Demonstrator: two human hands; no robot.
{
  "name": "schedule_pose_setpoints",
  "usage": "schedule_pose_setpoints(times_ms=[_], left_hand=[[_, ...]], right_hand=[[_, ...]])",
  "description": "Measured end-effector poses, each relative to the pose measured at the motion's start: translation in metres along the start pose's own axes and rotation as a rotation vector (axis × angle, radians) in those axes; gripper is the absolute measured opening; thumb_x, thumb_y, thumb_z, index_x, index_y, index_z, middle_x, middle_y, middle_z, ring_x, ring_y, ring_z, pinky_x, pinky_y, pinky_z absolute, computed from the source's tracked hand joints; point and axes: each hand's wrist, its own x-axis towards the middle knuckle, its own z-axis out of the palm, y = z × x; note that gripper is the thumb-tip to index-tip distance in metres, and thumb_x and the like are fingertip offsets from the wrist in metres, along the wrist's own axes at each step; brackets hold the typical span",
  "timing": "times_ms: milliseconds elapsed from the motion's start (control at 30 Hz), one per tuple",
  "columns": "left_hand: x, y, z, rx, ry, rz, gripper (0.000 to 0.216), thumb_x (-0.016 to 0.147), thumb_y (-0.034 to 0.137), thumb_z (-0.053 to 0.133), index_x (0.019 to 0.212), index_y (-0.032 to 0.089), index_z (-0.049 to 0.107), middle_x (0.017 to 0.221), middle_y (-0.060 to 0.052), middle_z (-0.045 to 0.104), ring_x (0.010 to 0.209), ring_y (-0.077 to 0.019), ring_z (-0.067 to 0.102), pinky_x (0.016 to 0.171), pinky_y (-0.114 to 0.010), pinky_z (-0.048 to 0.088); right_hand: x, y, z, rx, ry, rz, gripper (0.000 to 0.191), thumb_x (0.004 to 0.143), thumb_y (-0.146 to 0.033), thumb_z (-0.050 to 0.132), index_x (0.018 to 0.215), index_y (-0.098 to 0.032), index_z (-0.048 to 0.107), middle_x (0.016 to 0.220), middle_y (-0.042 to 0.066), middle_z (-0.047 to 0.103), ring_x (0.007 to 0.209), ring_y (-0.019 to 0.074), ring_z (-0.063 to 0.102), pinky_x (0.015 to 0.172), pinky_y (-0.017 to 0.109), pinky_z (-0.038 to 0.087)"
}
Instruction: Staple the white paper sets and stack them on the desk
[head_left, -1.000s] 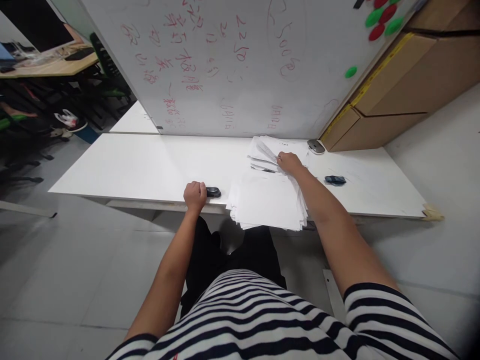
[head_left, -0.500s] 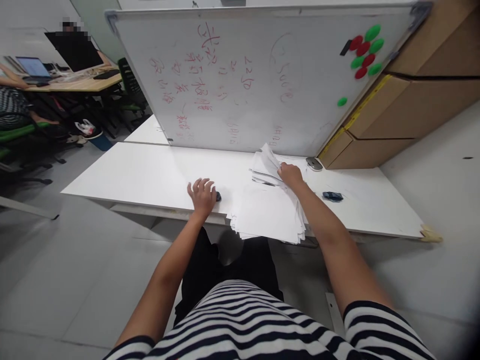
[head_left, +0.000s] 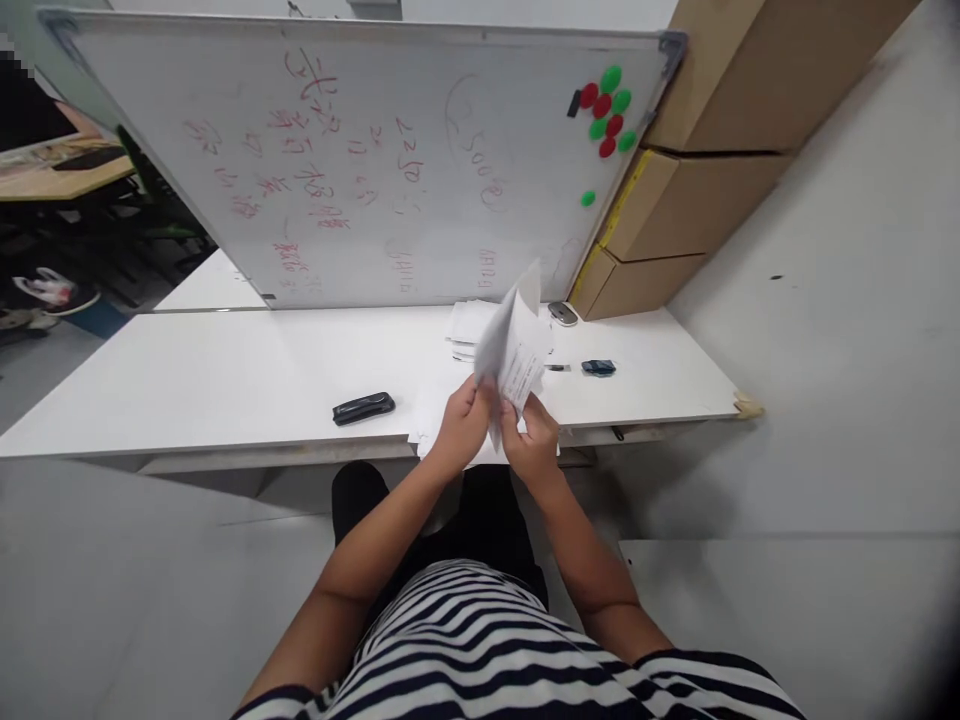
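Note:
Both hands hold up a few white printed sheets of paper (head_left: pixel 514 345) above the front edge of the white table (head_left: pixel 225 380). My left hand (head_left: pixel 463 425) grips the sheets' lower left side. My right hand (head_left: pixel 534 440) pinches their lower right side. A spread stack of white paper (head_left: pixel 431 410) lies on the table under my hands, mostly hidden by them. A second pile of paper (head_left: pixel 466 325) lies farther back. A black stapler (head_left: pixel 364 408) rests on the table to the left of my left hand, apart from it.
A whiteboard (head_left: pixel 360 170) with red writing and red and green magnets (head_left: pixel 607 110) leans at the table's back. A small grey object (head_left: pixel 562 313) and a dark blue object (head_left: pixel 598 368) lie at the right. Cardboard boxes (head_left: pixel 675 200) stand behind. Another desk (head_left: pixel 52 175) is far left.
My left hand let go of the stapler and came over to the paper. My right hand lifted sheets off the far pile, and both hands now hold them up near the table's front.

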Motion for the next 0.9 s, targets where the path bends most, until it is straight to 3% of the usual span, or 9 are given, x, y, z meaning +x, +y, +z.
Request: schedule_pose_setpoints(times_ms=[133, 267, 367, 467, 633, 767, 900], left_hand=[[0.0, -0.004, -0.025, -0.158, -0.088, -0.147, 0.043, 0.082, 0.055, 0.054, 0.096, 0.017, 0.068, 0.091, -0.007, 0.07, 0.089, -0.0205, 0.063, 0.08, -0.036, 0.05], [-0.002, 0.0, -0.04, -0.142, 0.061, -0.141, 0.039, 0.072, 0.053, 0.067, 0.085, 0.017, 0.071, 0.086, -0.006, 0.071, 0.083, -0.0213, 0.064, 0.077, -0.038, 0.051], [-0.006, 0.006, -0.039, -0.063, 0.151, -0.136, 0.039, 0.065, 0.051, 0.074, 0.084, 0.017, 0.07, 0.085, -0.005, 0.07, 0.081, -0.0212, 0.064, 0.074, -0.036, 0.051], [-0.009, 0.01, -0.035, 0.002, 0.146, -0.102, 0.042, 0.065, 0.054, 0.073, 0.084, 0.016, 0.067, 0.083, -0.005, 0.068, 0.079, -0.0195, 0.062, 0.07, -0.032, 0.05], [-0.007, 0.008, -0.032, 0.121, 0.098, -0.011, 0.05, 0.076, 0.066, 0.052, 0.076, 0.016, 0.06, 0.071, -0.002, 0.061, 0.068, -0.0144, 0.055, 0.062, -0.027, 0.045], [-0.004, 0.007, -0.026, 0.138, 0.037, 0.006, 0.047, 0.078, 0.064, 0.052, 0.079, 0.017, 0.06, 0.075, -0.001, 0.061, 0.07, -0.014, 0.054, 0.064, -0.027, 0.044], [-0.004, 0.009, -0.018, 0.173, 0.078, -0.003, 0.045, 0.078, 0.062, 0.053, 0.076, 0.017, 0.06, 0.07, -0.001, 0.06, 0.067, -0.0142, 0.053, 0.06, -0.026, 0.043]], right_hand=[[-0.008, 0.0, -0.005, 0.017, 0.015, 0.083, 0.032, 0.092, -0.03, 0.044, 0.119, -0.022, 0.06, 0.108, 0.009, 0.069, 0.102, 0.0258, 0.065, 0.089, 0.042, 0.053], [-0.014, -0.013, -0.002, 0.145, -0.067, 0.146, 0.039, 0.092, -0.031, 0.045, 0.13, -0.025, 0.053, 0.122, 0.007, 0.064, 0.109, 0.025, 0.062, 0.092, 0.041, 0.052], [-0.019, -0.028, 0.005, 0.269, -0.152, 0.2, 0.049, 0.09, -0.035, 0.051, 0.138, -0.027, 0.044, 0.126, 0.006, 0.061, 0.108, 0.0244, 0.063, 0.09, 0.04, 0.054], [-0.023, -0.04, 0.012, 0.359, -0.175, 0.268, 0.059, 0.085, -0.037, 0.058, 0.14, -0.026, 0.039, 0.121, 0.007, 0.064, 0.106, 0.0247, 0.064, 0.087, 0.039, 0.055], [-0.027, -0.04, 0.011, 0.481, -0.178, 0.336, 0.055, 0.082, -0.039, 0.063, 0.132, -0.024, 0.046, 0.114, 0.007, 0.068, 0.104, 0.0245, 0.065, 0.085, 0.036, 0.055], [-0.027, -0.034, 0.003, 0.514, -0.198, 0.385, 0.054, 0.08, -0.041, 0.065, 0.129, -0.023, 0.048, 0.108, 0.006, 0.069, 0.101, 0.0249, 0.065, 0.082, 0.034, 0.055], [-0.027, -0.031, -0.003, 0.546, -0.187, 0.4, 0.052, 0.083, -0.042, 0.061, 0.129, -0.023, 0.049, 0.11, 0.006, 0.068, 0.105, 0.0248, 0.063, 0.085, 0.034, 0.054]])
